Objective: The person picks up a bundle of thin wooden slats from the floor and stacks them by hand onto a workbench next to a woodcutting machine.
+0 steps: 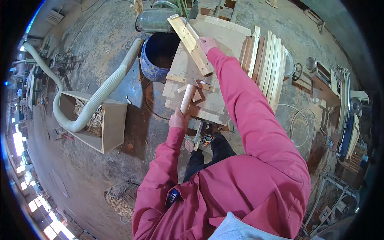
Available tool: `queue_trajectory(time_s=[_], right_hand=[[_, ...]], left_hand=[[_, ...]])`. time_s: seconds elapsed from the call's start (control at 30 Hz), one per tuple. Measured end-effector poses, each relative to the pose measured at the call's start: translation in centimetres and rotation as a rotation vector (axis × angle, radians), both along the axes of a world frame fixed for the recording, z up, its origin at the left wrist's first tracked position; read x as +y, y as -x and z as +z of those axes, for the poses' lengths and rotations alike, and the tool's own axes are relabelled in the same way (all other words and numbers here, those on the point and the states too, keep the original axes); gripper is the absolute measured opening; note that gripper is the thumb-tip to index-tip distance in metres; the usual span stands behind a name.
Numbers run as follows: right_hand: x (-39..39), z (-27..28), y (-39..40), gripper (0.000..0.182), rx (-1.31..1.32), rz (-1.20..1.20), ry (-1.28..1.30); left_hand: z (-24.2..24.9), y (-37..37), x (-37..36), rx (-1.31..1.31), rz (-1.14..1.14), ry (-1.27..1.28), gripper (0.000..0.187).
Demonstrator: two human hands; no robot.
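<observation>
Foreground: pale cloth (231, 229) against my red shirt (244, 176). Beyond, my left hand (179, 119) closes around the near end of a wooden bar (187, 99) over the worktable (218, 32). Farther, my right hand (207, 44) meets a long board (189, 43); whether it pinches, I cannot tell.

The single view looks from the person's head, facing forward and steeply down. Its wide lens curves toward dark corners, with the pink shirt (248, 180) close below, the desk (218, 36) farther out, and floor (102, 38) spread around.
</observation>
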State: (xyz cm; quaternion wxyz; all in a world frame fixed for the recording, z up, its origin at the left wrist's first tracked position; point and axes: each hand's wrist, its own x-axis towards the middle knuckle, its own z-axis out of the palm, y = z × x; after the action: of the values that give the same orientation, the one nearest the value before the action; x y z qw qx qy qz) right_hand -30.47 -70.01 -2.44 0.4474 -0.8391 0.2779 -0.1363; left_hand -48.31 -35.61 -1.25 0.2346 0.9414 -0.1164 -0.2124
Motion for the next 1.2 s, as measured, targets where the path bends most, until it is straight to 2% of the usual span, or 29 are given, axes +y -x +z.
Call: queue_trajectory(time_s=[0.13, 0.23, 0.3, 0.33, 0.4, 0.53, 0.63, 0.77, 0.93, 1.2], right_hand=[[-1.3, -0.3, 0.3, 0.025, 0.08, -0.055, 0.066], [-1.3, -1.0, 2.0, 0.032, 0.125, -0.12, 0.18], [0.9, -0.2, 4.7, 0.04, -0.092, -0.172, 0.255], [1.6, 0.1, 5.9, 0.04, -0.088, -0.172, 0.262], [2.8, -0.4, 7.4, 0.042, -0.031, 0.06, 0.129], [7.2, 0.8, 10.0, 0.036, -0.045, -0.028, 0.11], [7.7, -2.1, 9.3, 0.032, -0.045, -0.031, 0.271], [8.4, -2.0, 7.5, 0.031, 0.009, -0.007, 0.275], [7.6, -3.4, 4.3, 0.033, -0.058, 0.015, 0.107], [6.6, -2.1, 3.0, 0.033, 0.014, -0.005, 0.156]], left_hand=[[0.3, 0.0, -0.4, -0.017, 0.011, -0.032, 0.035], [-0.1, 0.7, 0.7, -0.006, -0.005, -0.015, 0.035], [-0.3, 1.4, 1.7, -0.01, -0.015, 0.007, 0.035], [-0.3, 1.8, 2.2, -0.008, -0.02, -0.021, 0.035], [0.1, 2.1, 2.8, -0.013, -0.024, -0.039, 0.036], [1.0, 3.9, 5.2, 0.016, -0.02, -0.049, 0.037], [1.1, 5.1, 6.6, 0.045, -0.03, -0.06, 0.038], [0.8, 5.9, 8.0, 0.045, -0.021, -0.047, 0.038], [1.7, 5.7, 8.0, 0.096, -0.03, -0.073, 0.039], [1.5, 4.8, 6.5, 0.099, -0.019, -0.074, 0.039]])
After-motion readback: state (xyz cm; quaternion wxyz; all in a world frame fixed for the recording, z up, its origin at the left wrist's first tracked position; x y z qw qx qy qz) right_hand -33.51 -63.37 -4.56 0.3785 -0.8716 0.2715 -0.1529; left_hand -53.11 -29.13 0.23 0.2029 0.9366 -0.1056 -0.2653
